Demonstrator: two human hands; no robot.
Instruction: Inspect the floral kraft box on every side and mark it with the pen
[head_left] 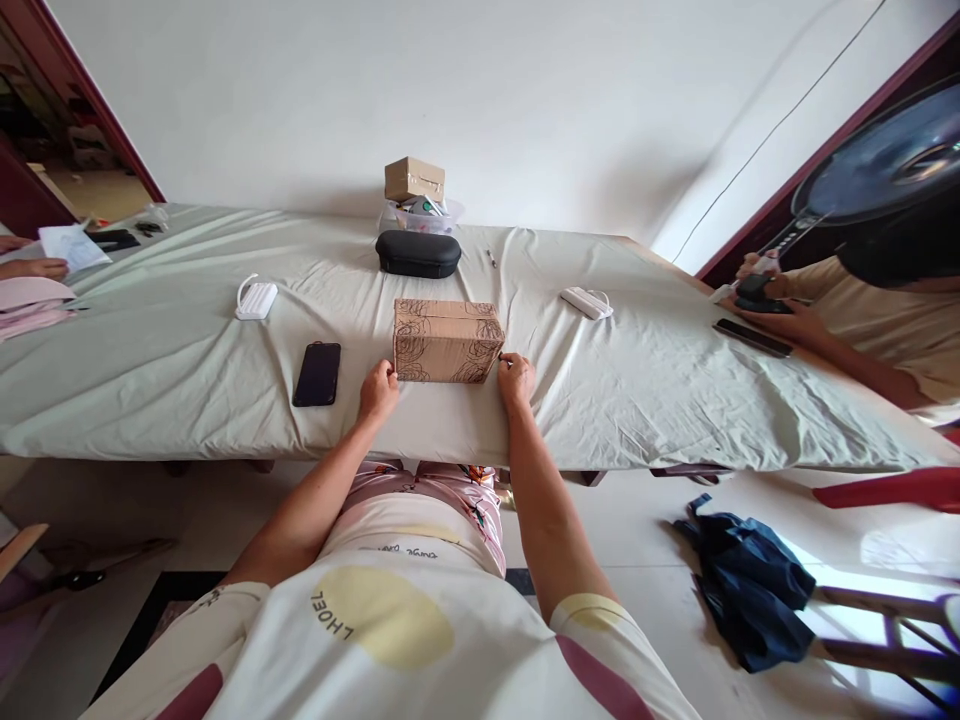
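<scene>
A brown cardboard box (442,352) with dark looping line patterns sits on the cloth-covered table in front of me. My left hand (380,388) is closed, its fingertips at the box's lower left corner. On the opposite side, my right hand (517,380) is also closed, with thumb and forefinger at the right edge of the box. A small dark spot shows by those right fingertips; I cannot make out what it is. The box's underside and far side are hidden.
A black phone (317,374) lies left of the box. White power banks (257,300) rest on both sides. Behind are a black case (418,254), a plastic tub (435,216) and a smaller carton (415,180). Co-workers sit at both table ends; a fan (885,155) stands right.
</scene>
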